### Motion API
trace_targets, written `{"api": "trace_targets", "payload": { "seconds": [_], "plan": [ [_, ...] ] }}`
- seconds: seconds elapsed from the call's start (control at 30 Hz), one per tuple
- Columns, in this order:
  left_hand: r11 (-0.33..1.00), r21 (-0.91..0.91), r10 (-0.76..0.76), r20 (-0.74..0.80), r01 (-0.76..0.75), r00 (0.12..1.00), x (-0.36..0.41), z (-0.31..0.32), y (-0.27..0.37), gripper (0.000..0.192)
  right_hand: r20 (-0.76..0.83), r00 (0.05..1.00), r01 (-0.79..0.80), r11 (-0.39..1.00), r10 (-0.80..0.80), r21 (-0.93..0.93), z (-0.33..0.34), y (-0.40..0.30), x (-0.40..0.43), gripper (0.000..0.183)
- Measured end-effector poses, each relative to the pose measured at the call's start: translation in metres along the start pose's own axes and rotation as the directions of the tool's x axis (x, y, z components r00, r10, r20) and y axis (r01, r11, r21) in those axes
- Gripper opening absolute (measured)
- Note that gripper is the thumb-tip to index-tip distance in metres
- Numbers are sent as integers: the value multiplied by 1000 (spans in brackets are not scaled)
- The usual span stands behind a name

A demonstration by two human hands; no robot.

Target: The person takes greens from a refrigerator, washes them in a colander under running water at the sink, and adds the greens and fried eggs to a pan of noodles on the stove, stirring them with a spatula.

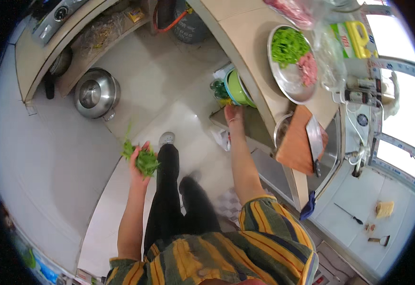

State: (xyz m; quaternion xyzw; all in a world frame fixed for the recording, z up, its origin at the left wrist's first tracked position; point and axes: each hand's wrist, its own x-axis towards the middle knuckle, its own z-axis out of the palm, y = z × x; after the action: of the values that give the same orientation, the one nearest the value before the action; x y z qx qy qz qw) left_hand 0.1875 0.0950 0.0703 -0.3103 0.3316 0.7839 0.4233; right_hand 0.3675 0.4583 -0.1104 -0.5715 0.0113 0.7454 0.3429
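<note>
My left hand (135,169) is closed around a bunch of leafy green vegetables (147,162), held above the floor beside my leg. Under the counter, my right hand (233,113) reaches to the front of a light green basin (236,87). Its fingertips are hard to make out, so whether it grips anything is unclear. A small yellow item (226,102) lies just beyond those fingers, and green plastic bottles (220,89) stand beside the basin. Up on the counter, a metal dish (287,80) holds chopped greens (288,44) and minced meat (307,68).
A wooden cutting board (294,146) with a cleaver (314,137) on it lies across the sink edge (335,142). A lidded steel pot (97,93) stands on the floor. At the back are a gas cylinder (192,28) and an orange hose (171,24).
</note>
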Motion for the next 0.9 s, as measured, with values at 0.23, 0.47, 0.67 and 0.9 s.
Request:
{"api": "trace_targets", "payload": {
  "seconds": [0.23,0.47,0.67,0.9],
  "plan": [
    [999,29,-12,-197,18,980,15,-81,-4,10,-25,917,400,914,-399,61,20,-22,98,70],
    [981,-1,-191,-68,192,979,25,-46,-26,11,160,820,558,830,-550,-7,-44,-93,155,57],
    [991,90,-95,-55,99,994,-16,-13,-10,10,124,958,252,966,-257,52,-1,11,-51,30],
    [994,61,94,-66,-90,993,-63,27,42,9,106,994,53,911,-11,-409,-32,39,-210,34]
  ]
}}
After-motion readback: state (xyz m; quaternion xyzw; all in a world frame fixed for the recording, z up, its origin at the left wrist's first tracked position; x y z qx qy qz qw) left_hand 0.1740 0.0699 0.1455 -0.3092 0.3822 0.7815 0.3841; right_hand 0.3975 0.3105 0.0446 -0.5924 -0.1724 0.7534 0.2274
